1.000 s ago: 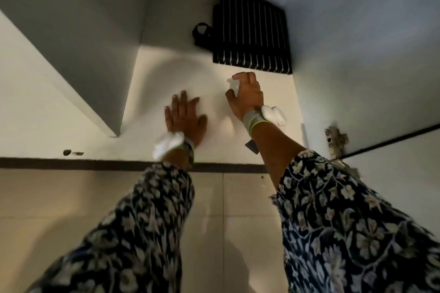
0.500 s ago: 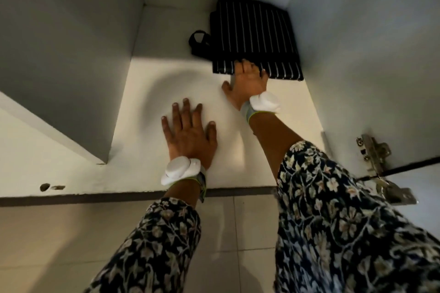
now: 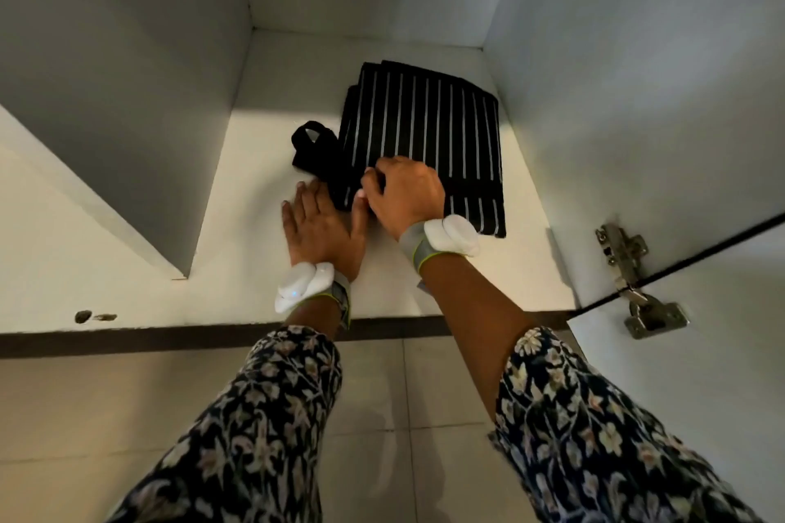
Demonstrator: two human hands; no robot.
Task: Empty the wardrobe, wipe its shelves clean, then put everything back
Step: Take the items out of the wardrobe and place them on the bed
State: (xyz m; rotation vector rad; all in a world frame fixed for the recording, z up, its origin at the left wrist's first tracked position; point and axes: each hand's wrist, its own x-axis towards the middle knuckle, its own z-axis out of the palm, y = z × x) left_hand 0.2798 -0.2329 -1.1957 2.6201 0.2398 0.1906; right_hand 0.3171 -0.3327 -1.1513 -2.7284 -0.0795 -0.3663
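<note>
Left hand (image 3: 320,225): palm down, fingers straight, pressed flat on the white wardrobe shelf (image 3: 238,225) near its front edge.
Right hand (image 3: 403,195): fingers curled, thumb down, gripping the near left corner of the black white-striped folded cloth (image 3: 424,123).
Arms: both stretched forward, side by side.

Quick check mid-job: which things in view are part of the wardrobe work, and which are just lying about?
Job: striped cloth, gripped at its near corner by the right hand; its black strap; shelf, with the left hand flat on it.
Lying about: door hinge; floor tiles; wrist devices.
</note>
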